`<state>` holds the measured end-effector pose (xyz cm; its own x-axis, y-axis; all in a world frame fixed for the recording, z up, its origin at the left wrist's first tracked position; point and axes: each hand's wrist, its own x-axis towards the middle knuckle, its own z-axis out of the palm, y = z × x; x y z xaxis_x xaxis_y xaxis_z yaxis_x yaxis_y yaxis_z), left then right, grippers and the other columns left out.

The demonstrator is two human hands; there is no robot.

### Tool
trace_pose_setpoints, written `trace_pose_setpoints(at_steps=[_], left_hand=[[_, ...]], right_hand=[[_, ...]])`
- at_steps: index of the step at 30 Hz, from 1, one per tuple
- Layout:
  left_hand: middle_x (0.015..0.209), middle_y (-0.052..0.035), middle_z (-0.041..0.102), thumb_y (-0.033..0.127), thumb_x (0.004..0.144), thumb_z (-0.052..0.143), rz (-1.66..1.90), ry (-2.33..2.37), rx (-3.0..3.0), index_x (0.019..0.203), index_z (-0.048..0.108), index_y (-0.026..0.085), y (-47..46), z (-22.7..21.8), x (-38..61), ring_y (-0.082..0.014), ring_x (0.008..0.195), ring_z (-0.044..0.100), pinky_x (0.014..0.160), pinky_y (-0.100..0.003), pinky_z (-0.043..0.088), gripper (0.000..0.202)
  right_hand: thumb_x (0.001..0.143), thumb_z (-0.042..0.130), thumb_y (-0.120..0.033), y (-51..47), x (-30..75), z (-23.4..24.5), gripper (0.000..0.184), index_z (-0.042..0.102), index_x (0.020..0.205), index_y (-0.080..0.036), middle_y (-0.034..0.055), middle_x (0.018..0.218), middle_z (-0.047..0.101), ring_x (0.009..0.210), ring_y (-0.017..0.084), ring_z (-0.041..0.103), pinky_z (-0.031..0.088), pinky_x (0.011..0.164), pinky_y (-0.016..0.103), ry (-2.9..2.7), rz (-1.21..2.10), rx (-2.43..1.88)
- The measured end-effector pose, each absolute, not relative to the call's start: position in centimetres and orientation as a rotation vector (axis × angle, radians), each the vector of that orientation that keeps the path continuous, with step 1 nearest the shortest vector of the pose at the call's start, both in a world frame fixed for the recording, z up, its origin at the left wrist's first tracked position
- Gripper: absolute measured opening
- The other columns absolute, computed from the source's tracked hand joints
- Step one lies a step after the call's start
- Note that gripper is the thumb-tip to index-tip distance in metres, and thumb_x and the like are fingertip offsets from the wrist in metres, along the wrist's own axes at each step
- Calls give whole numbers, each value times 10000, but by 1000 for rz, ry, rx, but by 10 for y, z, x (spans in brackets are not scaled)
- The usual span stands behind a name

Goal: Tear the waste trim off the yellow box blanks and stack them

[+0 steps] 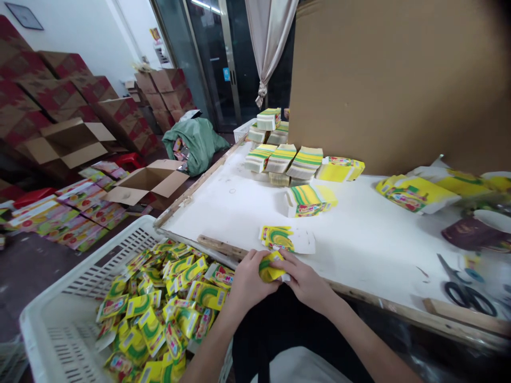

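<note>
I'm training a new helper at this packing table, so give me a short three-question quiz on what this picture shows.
1. True or false: the left hand and right hand both hold one yellow-green carton.
2. Where do the scissors lie? A in a cardboard box; B on the table, far right; C on the floor.
3. Fill in: the loose heap of folded cartons lies in a white ____.
Key: 1 true; 2 B; 3 basket.
</note>
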<state>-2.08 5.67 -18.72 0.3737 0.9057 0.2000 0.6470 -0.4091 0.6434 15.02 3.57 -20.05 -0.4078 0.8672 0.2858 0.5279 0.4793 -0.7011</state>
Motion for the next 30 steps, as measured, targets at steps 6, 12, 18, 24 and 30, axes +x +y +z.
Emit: trace_pose_setpoints(at_steps=[6, 12, 18, 24, 30], left_hand=[[927, -39, 534, 290, 562, 678, 676, 1292, 2201, 1016, 512, 217, 53, -192, -19, -205, 835, 548, 754, -329, 448, 489], [944, -45, 534, 172, 566, 619, 726, 1290, 2240, 1045, 479, 207, 52, -195, -16, -209, 875, 534, 786, -330, 437, 500], [968, -39, 528, 150, 561, 602, 739, 1357, 2204, 1082, 450, 222, 53, -193, -15, -210, 899, 526, 802, -343, 430, 548], [1040, -83, 488, 277, 636, 613, 718, 1744, 2202, 1125, 423, 175, 66, -191, -69, -261, 995, 473, 866, -417, 389, 535], [1088, -118, 491, 383, 681, 595, 796, 1825, 2173, 1163, 406, 146, 68, -203, -96, -286, 1060, 435, 895, -457, 360, 569]], right_hand=[[712, 431, 5, 36, 162, -173, 429, 601, 1014, -249, 55, 1118, 526, 1037, 191, 511, 429, 878, 339, -2269, 741, -1046], [697, 476, -19, 37, 153, -182, 412, 613, 1016, -239, 66, 1095, 535, 1030, 211, 507, 402, 898, 374, -2117, 796, -1076], [684, 474, -26, 40, 140, -202, 470, 584, 1079, -254, 62, 1230, 494, 1179, 236, 408, 333, 969, 426, -1929, 866, -1099], [695, 546, -119, 69, 146, -219, 452, 485, 1133, -213, 59, 1072, 572, 913, 175, 572, 451, 811, 326, -1777, 562, -1626], [650, 599, -102, 90, 164, -236, 147, 576, 787, -151, 111, 850, 548, 872, 263, 511, 384, 785, 408, -1712, 357, -1929]])
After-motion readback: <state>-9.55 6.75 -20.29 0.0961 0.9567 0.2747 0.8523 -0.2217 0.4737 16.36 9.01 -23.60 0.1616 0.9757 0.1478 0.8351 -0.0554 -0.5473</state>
